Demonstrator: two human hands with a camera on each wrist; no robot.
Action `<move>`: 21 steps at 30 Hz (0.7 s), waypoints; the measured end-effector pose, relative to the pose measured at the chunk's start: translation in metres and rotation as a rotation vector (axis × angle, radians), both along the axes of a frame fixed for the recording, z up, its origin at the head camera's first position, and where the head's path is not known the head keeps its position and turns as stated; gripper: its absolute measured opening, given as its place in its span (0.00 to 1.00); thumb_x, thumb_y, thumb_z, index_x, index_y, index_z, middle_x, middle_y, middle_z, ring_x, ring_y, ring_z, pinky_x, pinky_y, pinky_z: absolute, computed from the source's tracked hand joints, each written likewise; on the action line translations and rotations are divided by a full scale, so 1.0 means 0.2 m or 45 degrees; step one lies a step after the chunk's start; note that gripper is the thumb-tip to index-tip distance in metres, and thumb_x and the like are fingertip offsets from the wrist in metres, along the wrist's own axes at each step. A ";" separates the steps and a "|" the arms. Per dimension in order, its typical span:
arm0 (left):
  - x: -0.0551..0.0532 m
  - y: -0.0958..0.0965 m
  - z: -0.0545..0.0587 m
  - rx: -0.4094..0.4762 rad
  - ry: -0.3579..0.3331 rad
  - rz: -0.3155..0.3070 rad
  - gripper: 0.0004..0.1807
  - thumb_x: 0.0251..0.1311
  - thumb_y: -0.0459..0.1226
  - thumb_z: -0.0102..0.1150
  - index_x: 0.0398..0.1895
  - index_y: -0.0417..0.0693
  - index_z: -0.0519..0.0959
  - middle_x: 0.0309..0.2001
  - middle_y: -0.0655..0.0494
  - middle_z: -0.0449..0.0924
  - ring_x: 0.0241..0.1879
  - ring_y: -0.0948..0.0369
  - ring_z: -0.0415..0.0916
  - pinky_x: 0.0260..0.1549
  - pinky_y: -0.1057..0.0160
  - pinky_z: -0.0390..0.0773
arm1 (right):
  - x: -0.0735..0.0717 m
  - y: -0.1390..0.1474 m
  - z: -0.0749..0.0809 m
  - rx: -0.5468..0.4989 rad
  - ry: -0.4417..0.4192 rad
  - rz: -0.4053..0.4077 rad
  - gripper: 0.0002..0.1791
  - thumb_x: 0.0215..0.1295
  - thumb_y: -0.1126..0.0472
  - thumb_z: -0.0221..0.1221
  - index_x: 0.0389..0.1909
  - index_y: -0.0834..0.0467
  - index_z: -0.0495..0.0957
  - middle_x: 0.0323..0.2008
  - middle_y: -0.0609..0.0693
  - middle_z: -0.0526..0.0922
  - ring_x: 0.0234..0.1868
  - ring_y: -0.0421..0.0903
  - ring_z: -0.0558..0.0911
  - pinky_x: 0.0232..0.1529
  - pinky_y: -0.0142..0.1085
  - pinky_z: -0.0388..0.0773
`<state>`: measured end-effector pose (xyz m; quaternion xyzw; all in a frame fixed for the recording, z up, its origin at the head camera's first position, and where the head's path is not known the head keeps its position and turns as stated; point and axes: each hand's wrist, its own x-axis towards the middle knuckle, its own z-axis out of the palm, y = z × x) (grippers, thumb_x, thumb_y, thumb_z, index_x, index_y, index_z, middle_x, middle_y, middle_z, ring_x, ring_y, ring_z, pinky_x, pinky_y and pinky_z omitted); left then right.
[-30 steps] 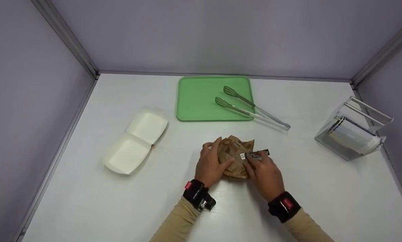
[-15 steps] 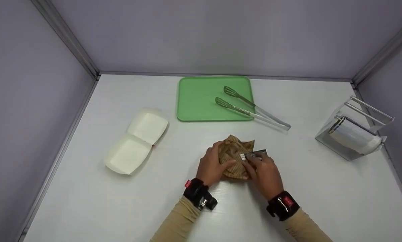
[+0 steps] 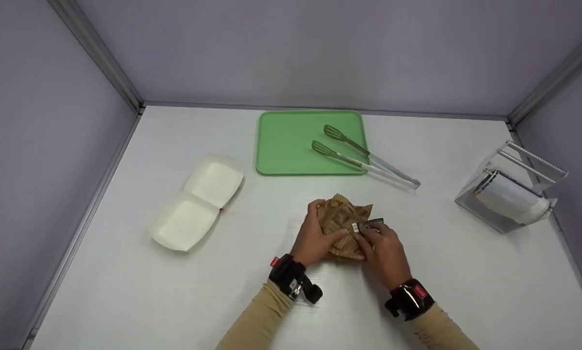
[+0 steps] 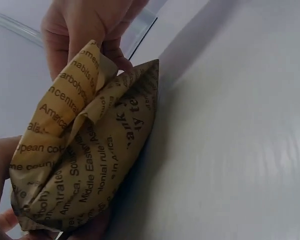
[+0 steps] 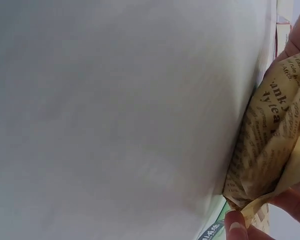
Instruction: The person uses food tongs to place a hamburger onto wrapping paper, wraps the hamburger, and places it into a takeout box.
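Note:
A bundle wrapped in brown newsprint-patterned paper (image 3: 342,223) sits on the white table before me, its folds gathered on the near side. My left hand (image 3: 315,238) grips its left side, thumb on top and fingers round the far edge. On the right, my right hand (image 3: 385,253) pinches a small dark printed label strip (image 3: 372,223) with a white end that overlaps the paper. In the right wrist view, the right fingertips (image 5: 236,225) also squeeze a paper edge (image 5: 255,207). The left wrist view shows the folded paper (image 4: 90,145) from the near side.
An opened white clamshell box (image 3: 188,221) lies to the left. Behind the bundle is a green tray (image 3: 286,146), with metal tongs (image 3: 383,170) resting across its right edge. A clear dispenser (image 3: 490,214) holding a label roll (image 3: 507,197) stands far right.
The bundle and my left hand have shifted slightly right, the left wrist turning a little. The right hand keeps its pinch, with less of the dark strip showing past its fingers.

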<state>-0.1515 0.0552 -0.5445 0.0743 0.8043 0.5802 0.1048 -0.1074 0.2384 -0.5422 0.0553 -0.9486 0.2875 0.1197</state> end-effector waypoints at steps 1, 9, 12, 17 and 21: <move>0.00 0.00 -0.01 0.025 -0.014 -0.001 0.46 0.60 0.45 0.71 0.74 0.48 0.54 0.70 0.39 0.69 0.67 0.44 0.71 0.67 0.44 0.70 | 0.00 0.00 0.00 0.000 0.008 0.003 0.17 0.66 0.59 0.67 0.51 0.64 0.86 0.49 0.64 0.83 0.52 0.62 0.82 0.53 0.54 0.80; 0.02 -0.02 -0.04 0.153 -0.081 0.050 0.49 0.61 0.47 0.71 0.77 0.50 0.51 0.71 0.36 0.66 0.68 0.43 0.70 0.67 0.43 0.69 | 0.01 -0.01 0.02 0.010 0.044 -0.006 0.19 0.64 0.58 0.69 0.52 0.64 0.85 0.50 0.65 0.83 0.52 0.62 0.81 0.52 0.54 0.80; 0.03 -0.03 -0.04 0.248 -0.120 0.059 0.48 0.62 0.46 0.70 0.78 0.51 0.50 0.74 0.39 0.62 0.69 0.45 0.68 0.68 0.44 0.68 | 0.01 -0.02 0.03 0.007 0.070 -0.015 0.20 0.64 0.57 0.69 0.53 0.63 0.85 0.51 0.65 0.82 0.52 0.62 0.80 0.51 0.53 0.80; 0.03 -0.03 -0.04 0.339 -0.147 0.073 0.49 0.62 0.46 0.70 0.79 0.55 0.49 0.77 0.42 0.57 0.72 0.46 0.64 0.70 0.43 0.65 | 0.01 -0.03 0.05 0.014 0.116 -0.037 0.20 0.65 0.56 0.68 0.55 0.60 0.85 0.51 0.63 0.83 0.49 0.59 0.80 0.48 0.49 0.80; 0.03 -0.04 -0.05 0.366 -0.160 0.078 0.48 0.62 0.46 0.70 0.79 0.57 0.50 0.77 0.43 0.58 0.71 0.47 0.66 0.68 0.45 0.68 | 0.01 -0.04 0.06 0.015 0.129 -0.049 0.20 0.65 0.55 0.68 0.55 0.59 0.85 0.49 0.61 0.85 0.47 0.58 0.80 0.48 0.49 0.78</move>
